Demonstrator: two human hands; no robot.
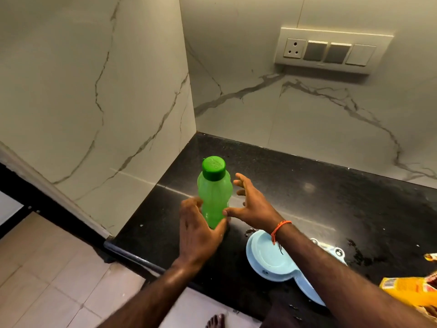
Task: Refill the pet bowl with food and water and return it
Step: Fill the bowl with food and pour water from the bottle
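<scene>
A green water bottle (pixel 214 190) with its green cap on stands upright on the black counter (pixel 307 185), close to the corner of the marble walls. My left hand (pixel 197 230) wraps around the bottle's lower part from the near side. My right hand (pixel 250 202) hovers just right of the bottle with fingers spread, its thumb tip touching or nearly touching the bottle's side. The light blue double pet bowl (pixel 267 259) lies on the counter near the front edge, partly hidden under my right forearm.
A yellow and orange food packet (pixel 409 290) lies at the right edge of the counter. Water droplets speckle the counter near the bowl. A socket and switch panel (pixel 331 50) sits on the back wall. The tiled floor and my bare foot (pixel 216 320) show below.
</scene>
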